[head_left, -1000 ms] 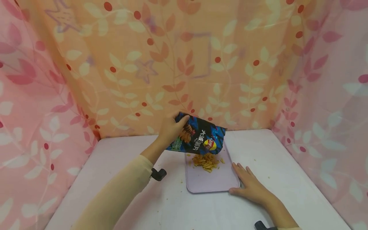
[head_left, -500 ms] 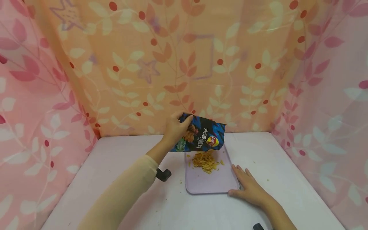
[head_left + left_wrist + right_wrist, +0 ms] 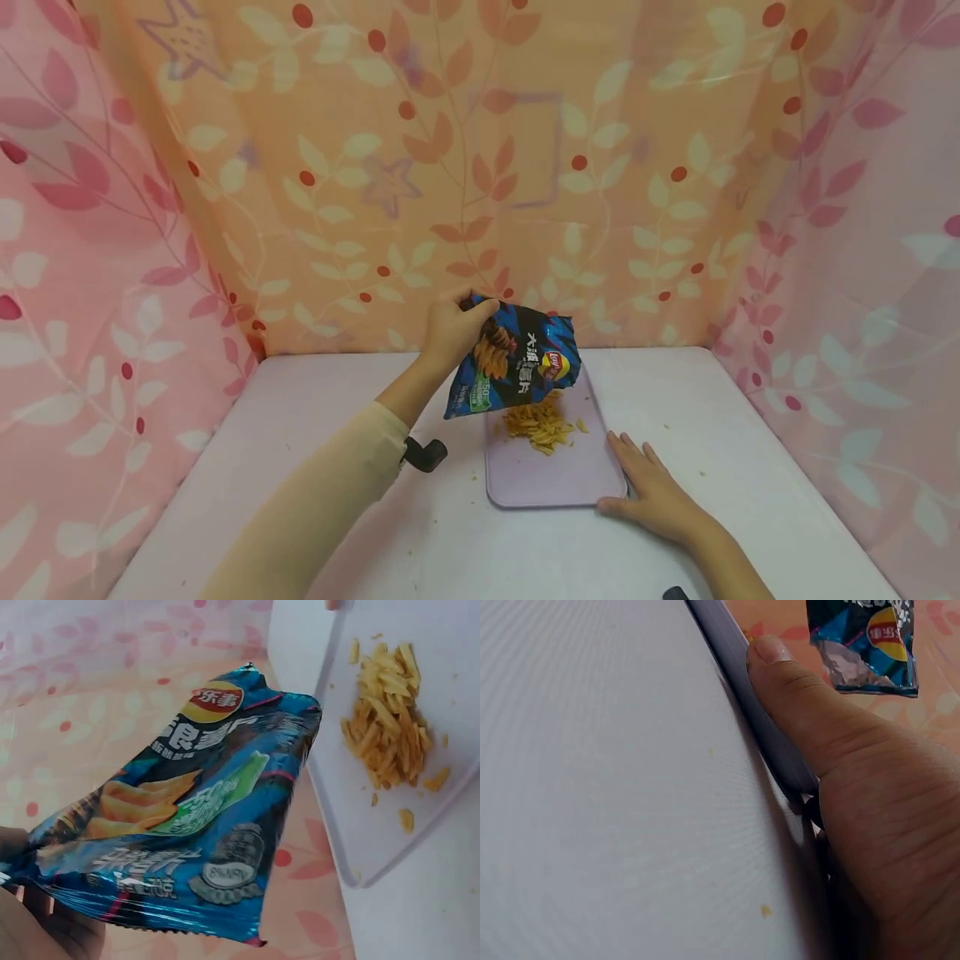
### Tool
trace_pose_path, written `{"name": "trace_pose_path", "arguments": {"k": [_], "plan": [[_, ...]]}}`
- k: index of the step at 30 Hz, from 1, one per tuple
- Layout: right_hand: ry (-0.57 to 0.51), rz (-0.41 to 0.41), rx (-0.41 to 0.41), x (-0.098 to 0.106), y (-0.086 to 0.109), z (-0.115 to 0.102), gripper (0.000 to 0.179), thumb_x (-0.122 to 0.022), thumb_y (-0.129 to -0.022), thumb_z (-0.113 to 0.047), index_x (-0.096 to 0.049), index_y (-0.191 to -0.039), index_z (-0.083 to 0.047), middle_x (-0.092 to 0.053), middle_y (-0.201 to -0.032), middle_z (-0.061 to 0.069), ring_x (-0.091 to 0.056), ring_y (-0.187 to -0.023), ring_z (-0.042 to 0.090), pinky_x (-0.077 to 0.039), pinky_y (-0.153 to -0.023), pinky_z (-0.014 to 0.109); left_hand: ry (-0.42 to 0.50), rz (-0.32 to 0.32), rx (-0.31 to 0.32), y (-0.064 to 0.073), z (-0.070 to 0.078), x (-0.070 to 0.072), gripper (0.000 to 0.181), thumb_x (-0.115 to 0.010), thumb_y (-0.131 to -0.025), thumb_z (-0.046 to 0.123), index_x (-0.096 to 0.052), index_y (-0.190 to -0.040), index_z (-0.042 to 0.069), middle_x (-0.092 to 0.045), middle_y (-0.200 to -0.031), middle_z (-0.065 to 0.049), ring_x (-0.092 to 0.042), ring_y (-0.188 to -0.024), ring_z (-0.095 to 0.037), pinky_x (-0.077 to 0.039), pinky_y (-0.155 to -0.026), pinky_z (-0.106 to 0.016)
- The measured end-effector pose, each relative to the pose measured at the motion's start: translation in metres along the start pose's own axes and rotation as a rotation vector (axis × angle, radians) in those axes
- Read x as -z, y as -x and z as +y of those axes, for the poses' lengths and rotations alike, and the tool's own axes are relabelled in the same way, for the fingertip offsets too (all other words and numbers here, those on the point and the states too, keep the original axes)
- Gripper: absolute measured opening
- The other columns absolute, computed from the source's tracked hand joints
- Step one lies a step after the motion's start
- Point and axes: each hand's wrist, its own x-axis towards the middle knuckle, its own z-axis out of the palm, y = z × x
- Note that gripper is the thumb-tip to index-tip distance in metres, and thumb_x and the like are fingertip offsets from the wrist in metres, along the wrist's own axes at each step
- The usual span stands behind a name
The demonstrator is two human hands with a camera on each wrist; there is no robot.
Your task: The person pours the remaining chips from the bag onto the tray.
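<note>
In the head view my left hand [image 3: 452, 332] pinches one end of a blue and black chip bag [image 3: 517, 354], thumb on the front. The bag is tilted, its far end low over a lilac tray [image 3: 555, 490]. A heap of yellow, broken potato chips [image 3: 546, 432] lies on the tray, partly hidden by the bag. The left wrist view shows the crumpled bag [image 3: 217, 787] beside the chips [image 3: 390, 720]. My right hand [image 3: 654, 492] rests at the tray's near right corner, fingers straight along its side. In the right wrist view its thumb [image 3: 802, 694] lies against the tray rim [image 3: 769, 739].
The tray lies on a white table [image 3: 337, 517] with small crumbs scattered around it. A flowered orange cloth [image 3: 480, 208] hangs behind, and pink flowered cloths [image 3: 75, 292] close in both sides.
The bag's gripped end has swung, so its lower corner drops and its printed face shows more. Its far end has shifted slightly left. The right hand stays at the tray corner.
</note>
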Motion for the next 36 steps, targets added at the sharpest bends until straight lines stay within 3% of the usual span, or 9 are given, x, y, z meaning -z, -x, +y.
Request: {"name": "trace_pose_path", "arguments": {"k": [3,7,13,18,27,32,36], "plan": [[-0.008,-0.012,-0.012,0.0,0.0,0.0,0.112,-0.078,-0.078,-0.066,-0.03,-0.162,-0.009,-0.029,-0.166,0.02,-0.019,-0.154,0.044,-0.006,-0.124,0.061,0.027,0.005,0.066,0.003,-0.001,0.005,0.014,-0.074,-0.096,0.025,-0.079,-0.096,0.012,-0.065,-0.072,-0.003,-0.053,-0.058,-0.017,-0.043,-0.051,-0.027],[0.002,-0.013,-0.011,0.003,0.0,0.0,0.113,-0.078,-0.077,-0.066,-0.03,-0.161,-0.008,-0.03,-0.165,0.019,-0.02,-0.154,0.043,-0.007,-0.123,0.061,0.123,0.027,0.174,0.012,-0.007,0.011,0.016,-0.072,-0.098,0.021,-0.077,-0.102,0.007,-0.072,-0.094,-0.006,-0.064,-0.078,-0.016,-0.053,-0.066,-0.027],[-0.004,-0.003,-0.002,0.006,0.0,-0.001,0.111,-0.078,-0.078,-0.064,-0.031,-0.161,-0.007,-0.03,-0.165,0.022,-0.02,-0.153,0.047,-0.008,-0.122,0.064,0.188,0.11,0.309,0.031,-0.016,0.021,0.023,-0.073,-0.098,0.029,-0.076,-0.106,0.008,-0.07,-0.098,-0.009,-0.062,-0.081,-0.019,-0.051,-0.065,-0.026],[-0.008,0.008,0.018,0.001,0.001,-0.003,0.11,-0.078,-0.079,-0.063,-0.031,-0.161,-0.007,-0.03,-0.164,0.024,-0.022,-0.152,0.048,-0.007,-0.124,0.06,0.195,0.195,0.308,0.047,-0.024,0.032,0.029,-0.074,-0.096,0.035,-0.076,-0.109,0.009,-0.071,-0.1,-0.008,-0.065,-0.086,-0.019,-0.058,-0.072,-0.027],[-0.022,0.013,0.009,0.0,-0.001,-0.003,0.11,-0.08,-0.078,-0.062,-0.031,-0.161,-0.01,-0.028,-0.165,0.024,-0.017,-0.151,0.053,-0.01,-0.12,0.067,0.265,0.355,0.268,0.083,-0.038,0.054,0.042,-0.074,-0.093,0.043,-0.074,-0.118,0.009,-0.071,-0.107,-0.007,-0.066,-0.095,-0.019,-0.059,-0.078,-0.025],[-0.012,0.033,0.038,0.001,-0.001,-0.002,0.11,-0.08,-0.078,-0.061,-0.031,-0.161,-0.008,-0.03,-0.164,0.024,-0.021,-0.151,0.052,-0.004,-0.126,0.054,0.279,0.412,0.307,0.095,-0.04,0.067,0.042,-0.075,-0.092,0.042,-0.074,-0.117,0.008,-0.071,-0.105,-0.005,-0.066,-0.095,-0.019,-0.059,-0.076,-0.025],[0.008,0.038,0.05,0.001,0.0,-0.002,0.11,-0.079,-0.079,-0.061,-0.031,-0.161,-0.006,-0.032,-0.163,0.023,-0.025,-0.151,0.049,-0.001,-0.127,0.046,0.238,0.421,0.347,0.106,-0.043,0.078,0.04,-0.075,-0.092,0.044,-0.075,-0.117,0.012,-0.07,-0.105,-0.003,-0.063,-0.096,-0.018,-0.058,-0.076,-0.024]]}}
